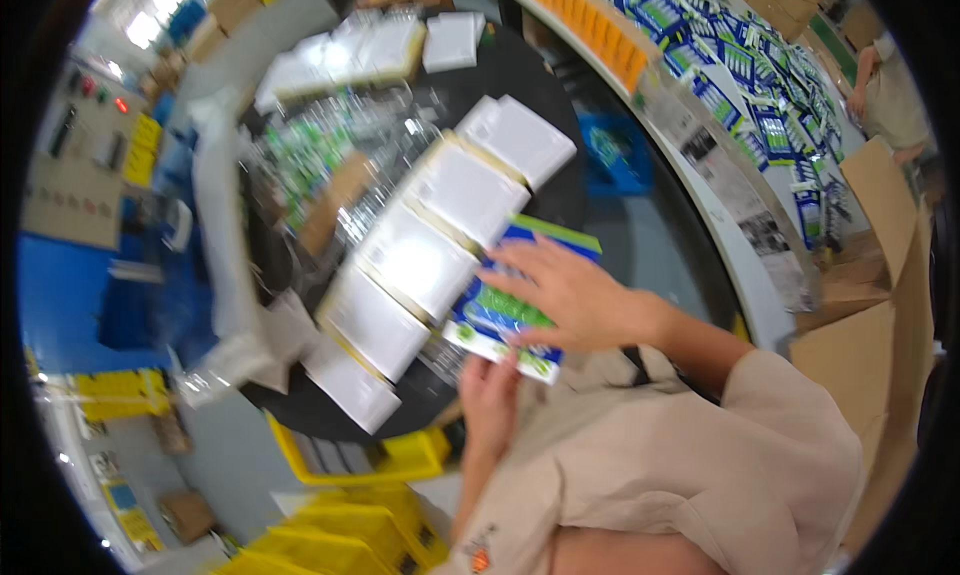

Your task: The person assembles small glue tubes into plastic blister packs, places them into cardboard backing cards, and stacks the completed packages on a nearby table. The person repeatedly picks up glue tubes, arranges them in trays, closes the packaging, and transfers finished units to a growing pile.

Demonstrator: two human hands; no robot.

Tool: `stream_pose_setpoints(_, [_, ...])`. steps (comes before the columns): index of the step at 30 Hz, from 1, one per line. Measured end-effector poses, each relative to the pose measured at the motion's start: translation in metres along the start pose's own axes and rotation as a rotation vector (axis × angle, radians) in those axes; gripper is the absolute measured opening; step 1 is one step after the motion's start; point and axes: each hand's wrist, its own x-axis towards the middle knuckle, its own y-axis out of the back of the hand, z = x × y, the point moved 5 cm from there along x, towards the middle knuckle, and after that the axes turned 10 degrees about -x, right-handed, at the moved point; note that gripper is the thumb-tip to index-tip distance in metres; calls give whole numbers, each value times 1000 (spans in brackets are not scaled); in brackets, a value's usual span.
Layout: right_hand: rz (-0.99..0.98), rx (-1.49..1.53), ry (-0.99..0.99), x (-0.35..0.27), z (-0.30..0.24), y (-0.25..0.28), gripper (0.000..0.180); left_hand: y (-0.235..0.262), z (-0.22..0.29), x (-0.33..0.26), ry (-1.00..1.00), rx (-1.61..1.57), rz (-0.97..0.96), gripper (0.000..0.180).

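Note:
A blue, green and white printed packaging card [500, 310] is held tilted at the near right edge of a round black table [545, 85]. My left hand [488, 400] pinches the card's lower white edge between thumb and fingers. Across the card's printed face lies my right hand [575, 293], its fingers spread and partly hiding the print. Just left of the card, a long row of stacked white cards [415, 260] runs diagonally over the table. Clear plastic blister shells [440, 360] show partly beneath the card, near my left hand.
Beyond the row lie a heap of clear plastic and green-and-white pieces [315, 145] and more white stacks [345, 55]. Yellow bins [340, 535] stand below the table. At right are a blue bin [615, 155], a bench heaped with blue-green packages [745, 85], an open carton [850, 355] and another person [895, 95].

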Motion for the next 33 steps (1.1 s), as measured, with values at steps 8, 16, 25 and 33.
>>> stream_pose_setpoints(8, [-206,-228,-58,-26,-18,-21,71,-11,-39,-5,392,-795,-27,41])
stream_pose_setpoints(16, [-44,-170,-222,-26,26,-9,61,-42,-16,36,228,-656,-151,27])
stream_pose_setpoints(25, [-29,-257,-157,-19,34,15,58,-50,16,44,299,-508,-229,28])
stream_pose_setpoints(33, [-10,119,78,-29,19,-2,40,-38,20,35,242,-337,-194,17])
